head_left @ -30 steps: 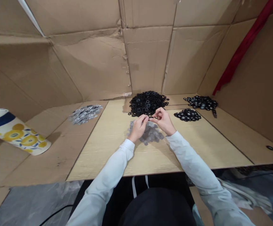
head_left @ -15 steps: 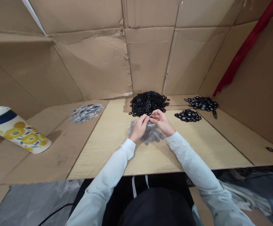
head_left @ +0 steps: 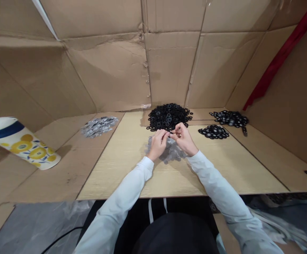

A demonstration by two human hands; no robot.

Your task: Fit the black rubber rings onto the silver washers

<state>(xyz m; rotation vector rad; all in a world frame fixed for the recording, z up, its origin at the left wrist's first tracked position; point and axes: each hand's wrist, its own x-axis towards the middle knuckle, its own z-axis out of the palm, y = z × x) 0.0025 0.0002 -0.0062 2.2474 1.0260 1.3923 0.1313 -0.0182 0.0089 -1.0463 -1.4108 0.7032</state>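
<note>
Head view: left hand (head_left: 158, 143) and right hand (head_left: 183, 138) fingertip to fingertip, both pinched shut on what looks like a small black ring (head_left: 171, 132), just above the pile of grey discs (head_left: 173, 154), close before the heap of black rings (head_left: 168, 114) on the board (head_left: 132, 169).

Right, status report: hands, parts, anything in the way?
Hands meet: left hand and right hand pinch one black ring. Over grey disc pile. black heap just behind, nothing blocking.
</note>
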